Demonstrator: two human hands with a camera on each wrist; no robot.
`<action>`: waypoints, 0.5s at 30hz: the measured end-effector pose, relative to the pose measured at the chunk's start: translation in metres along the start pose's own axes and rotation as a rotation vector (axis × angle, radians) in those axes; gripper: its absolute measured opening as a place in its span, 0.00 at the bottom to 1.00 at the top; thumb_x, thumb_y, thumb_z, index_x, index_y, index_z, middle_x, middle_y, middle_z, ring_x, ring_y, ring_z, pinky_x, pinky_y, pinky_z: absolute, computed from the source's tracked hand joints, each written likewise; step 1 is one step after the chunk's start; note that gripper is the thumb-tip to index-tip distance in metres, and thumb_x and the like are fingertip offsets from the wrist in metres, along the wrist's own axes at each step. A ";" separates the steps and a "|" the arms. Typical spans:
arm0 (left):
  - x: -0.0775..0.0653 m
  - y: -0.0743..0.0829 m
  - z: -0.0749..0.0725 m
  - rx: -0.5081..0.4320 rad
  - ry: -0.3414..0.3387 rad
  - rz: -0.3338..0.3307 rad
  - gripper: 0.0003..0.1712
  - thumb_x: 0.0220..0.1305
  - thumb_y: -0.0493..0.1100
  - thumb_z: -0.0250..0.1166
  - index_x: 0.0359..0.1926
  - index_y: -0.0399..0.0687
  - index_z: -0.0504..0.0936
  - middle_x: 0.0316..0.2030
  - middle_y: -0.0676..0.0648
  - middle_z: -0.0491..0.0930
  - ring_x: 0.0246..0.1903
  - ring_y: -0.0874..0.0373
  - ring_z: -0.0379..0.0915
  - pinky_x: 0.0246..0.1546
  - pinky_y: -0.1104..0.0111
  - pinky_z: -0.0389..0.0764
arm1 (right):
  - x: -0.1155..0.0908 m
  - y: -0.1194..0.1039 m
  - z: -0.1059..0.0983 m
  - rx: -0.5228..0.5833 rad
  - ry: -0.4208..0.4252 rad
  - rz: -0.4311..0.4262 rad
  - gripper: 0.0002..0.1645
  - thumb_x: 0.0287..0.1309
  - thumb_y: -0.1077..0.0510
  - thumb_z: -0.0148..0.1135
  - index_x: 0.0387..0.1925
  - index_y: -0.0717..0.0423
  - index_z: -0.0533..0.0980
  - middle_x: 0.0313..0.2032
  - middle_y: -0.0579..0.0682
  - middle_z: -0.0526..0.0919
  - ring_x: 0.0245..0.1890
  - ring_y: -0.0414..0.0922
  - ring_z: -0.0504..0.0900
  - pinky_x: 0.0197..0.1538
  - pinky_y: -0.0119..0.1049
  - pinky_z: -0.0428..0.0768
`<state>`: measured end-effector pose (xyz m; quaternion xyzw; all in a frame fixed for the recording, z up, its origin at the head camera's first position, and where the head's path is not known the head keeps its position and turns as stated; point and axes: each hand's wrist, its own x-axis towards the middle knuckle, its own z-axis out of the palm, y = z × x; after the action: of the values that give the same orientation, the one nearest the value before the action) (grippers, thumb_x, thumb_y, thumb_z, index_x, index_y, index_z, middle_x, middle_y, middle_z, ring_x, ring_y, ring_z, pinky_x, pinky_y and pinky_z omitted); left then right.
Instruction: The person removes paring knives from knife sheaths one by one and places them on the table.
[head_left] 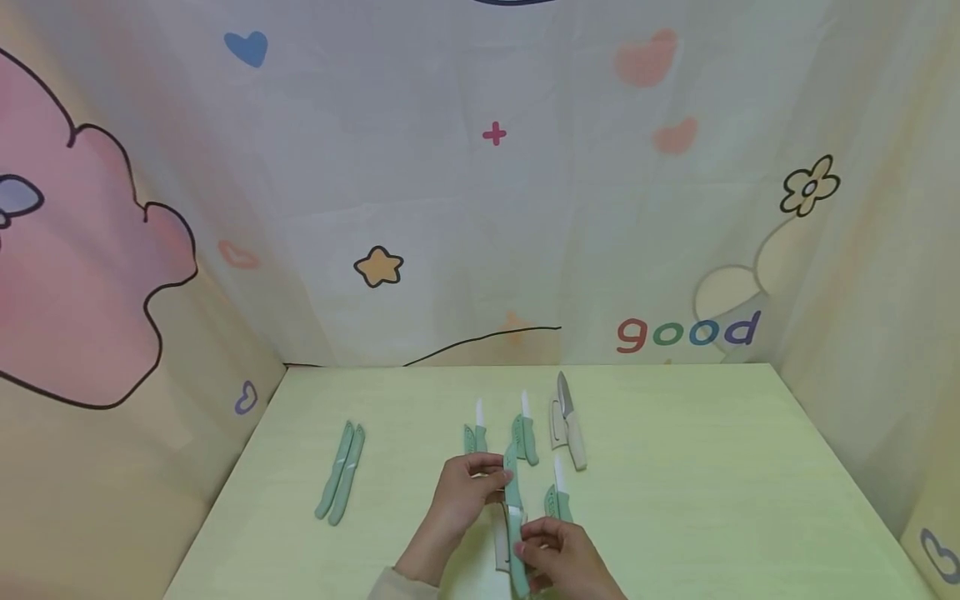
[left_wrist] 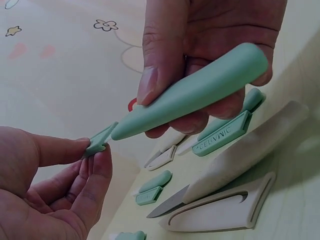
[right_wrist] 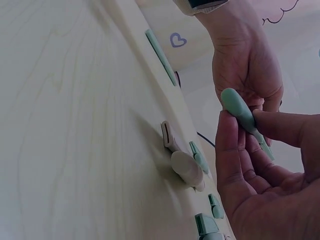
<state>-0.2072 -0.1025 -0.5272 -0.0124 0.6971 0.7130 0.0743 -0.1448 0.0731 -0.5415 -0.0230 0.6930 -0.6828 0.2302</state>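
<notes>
Over the front middle of the table, both hands hold a green paring knife (head_left: 515, 533) lengthwise. My left hand (head_left: 465, 496) pinches its green sheath (left_wrist: 102, 140) between thumb and fingers. My right hand (head_left: 562, 557) grips the handle (left_wrist: 190, 95), thumb on one side and fingers on the other. Sheath and handle lie in line, with a narrow pale strip between them in the head view; the rest of the blade is hidden. Below the hands lies a beige knife (left_wrist: 240, 150) with a metal blade, its beige sheath (left_wrist: 215, 212) beside it.
Two closed green knives (head_left: 345, 473) lie side by side at the left. Beyond the hands are green knives with bare white blades, including one (head_left: 528, 433) at the middle, their sheaths beside them. Another beige knife (head_left: 573, 433) lies by its sheath. A printed curtain (head_left: 450, 183) hangs behind.
</notes>
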 end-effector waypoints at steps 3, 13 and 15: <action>-0.001 0.001 -0.001 0.000 -0.004 0.007 0.15 0.59 0.36 0.68 0.45 0.32 0.81 0.35 0.42 0.80 0.33 0.53 0.79 0.36 0.65 0.87 | -0.001 0.001 0.001 0.006 -0.006 0.006 0.18 0.59 0.59 0.64 0.46 0.70 0.75 0.30 0.48 0.81 0.28 0.45 0.79 0.31 0.39 0.85; -0.001 0.000 -0.005 -0.028 0.002 0.025 0.14 0.58 0.35 0.68 0.45 0.31 0.81 0.34 0.42 0.79 0.32 0.52 0.79 0.36 0.63 0.87 | -0.003 0.005 0.003 -0.028 0.003 0.069 0.17 0.59 0.58 0.64 0.45 0.66 0.76 0.30 0.49 0.81 0.26 0.46 0.79 0.31 0.38 0.85; -0.001 0.000 -0.006 -0.033 0.005 0.027 0.14 0.58 0.35 0.68 0.44 0.31 0.81 0.34 0.41 0.80 0.32 0.52 0.80 0.36 0.64 0.87 | -0.004 0.006 0.004 -0.026 0.001 0.065 0.17 0.59 0.58 0.65 0.44 0.66 0.76 0.30 0.49 0.81 0.26 0.46 0.79 0.30 0.36 0.85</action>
<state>-0.2071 -0.1081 -0.5277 -0.0058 0.6855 0.7253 0.0627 -0.1382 0.0713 -0.5458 -0.0030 0.7024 -0.6658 0.2518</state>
